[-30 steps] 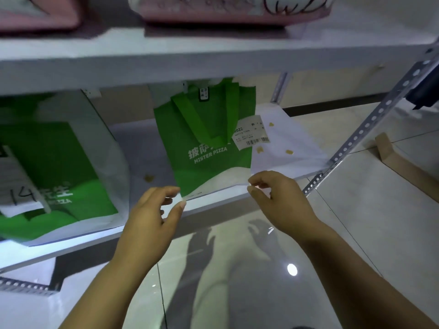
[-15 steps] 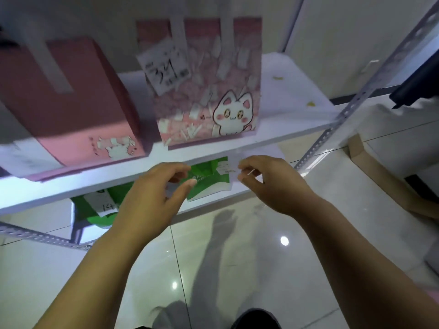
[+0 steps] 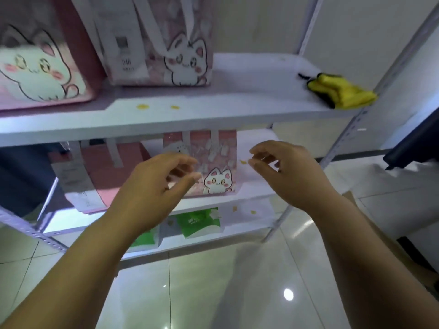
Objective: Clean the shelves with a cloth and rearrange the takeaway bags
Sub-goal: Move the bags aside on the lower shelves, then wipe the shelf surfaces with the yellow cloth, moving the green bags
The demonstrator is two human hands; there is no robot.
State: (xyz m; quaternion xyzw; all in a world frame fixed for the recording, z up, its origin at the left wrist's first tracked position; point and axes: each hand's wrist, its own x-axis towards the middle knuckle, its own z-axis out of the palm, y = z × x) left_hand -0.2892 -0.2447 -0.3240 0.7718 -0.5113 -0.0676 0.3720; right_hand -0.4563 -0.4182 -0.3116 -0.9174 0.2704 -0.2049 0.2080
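Note:
A white shelf unit [image 3: 213,117] fills the view. A yellow cloth [image 3: 342,92] lies at the right end of the upper shelf. Two pink cat-print bags stand on that shelf, one at the left [image 3: 35,67] and one in the middle [image 3: 171,43]. On the middle shelf stand a plain pink bag [image 3: 99,172] and a pink cat bag [image 3: 218,167]. Green pizza bags [image 3: 199,222] sit on the bottom shelf. My left hand [image 3: 154,186] and my right hand [image 3: 285,169] hover in front of the middle shelf, fingers loosely curled, holding nothing.
Small yellow crumbs [image 3: 142,106] dot the upper shelf's front, and more lie on the middle [image 3: 242,161] and bottom shelves. A perforated metal upright [image 3: 351,131] runs down the right side. A glossy tiled floor [image 3: 213,293] lies below. A dark object [image 3: 413,148] juts in at right.
The view has swung up from the bottom shelf to the upper shelves. Both hands left the green bag's lower edge and rose to middle-shelf height, now holding nothing.

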